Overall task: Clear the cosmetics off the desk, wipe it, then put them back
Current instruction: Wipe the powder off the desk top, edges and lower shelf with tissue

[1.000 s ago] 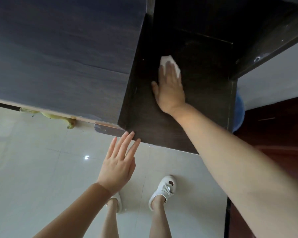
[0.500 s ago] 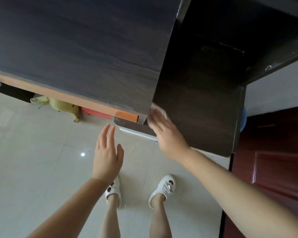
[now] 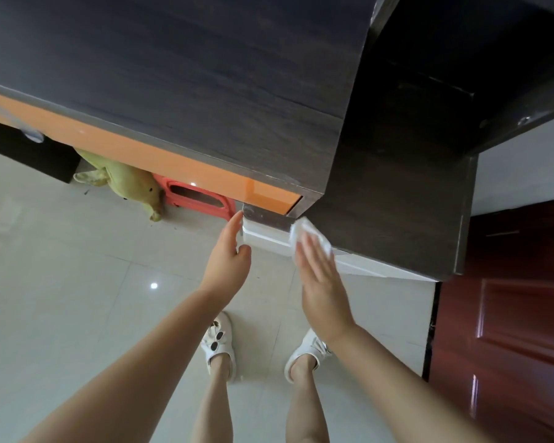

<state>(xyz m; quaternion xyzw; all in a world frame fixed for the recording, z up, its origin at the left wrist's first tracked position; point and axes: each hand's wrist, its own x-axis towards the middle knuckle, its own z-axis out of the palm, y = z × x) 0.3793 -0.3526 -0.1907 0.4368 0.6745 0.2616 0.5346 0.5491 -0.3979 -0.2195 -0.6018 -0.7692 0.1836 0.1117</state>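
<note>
While the wipe runs off the near edge of the desk, the scene reads as follows, nearest first.

Feet: two white shoes (image 3: 219,343) on pale floor tiles (image 3: 61,298), directly below the camera.

Right hand (image 3: 322,276): one, fingers flat and together, pressing a white cloth (image 3: 307,233) against the desk's front lip; it presses the cloth with a flat palm, not a closed grip.

Left hand (image 3: 227,257): one, empty, fingers loosely spread, hovering just beside the white trim at the desk corner, apparently not touching it.

Cloth: one, small and folded, half hidden under the right fingers.

Desk (image 3: 189,91): one dark wood-grain top with an orange front panel; a lower dark side surface (image 3: 397,203) sits to its right. Both bare in the part that shows.

Cosmetics: none in view (zero counted), so they appear to be set aside somewhere out of frame.

Under the desk: one yellow-green soft toy (image 3: 122,183), one red plastic stool (image 3: 195,199).

Far right: one reddish-brown door (image 3: 509,314).

Step in hand: the wiping stage, judged to be at the end of a stroke on the lower surface's edge.

Next move calls for: either lifting the cloth back onto any unwiped patch, or putting it down and fetching the cosmetics, which needs both hands free.
</note>
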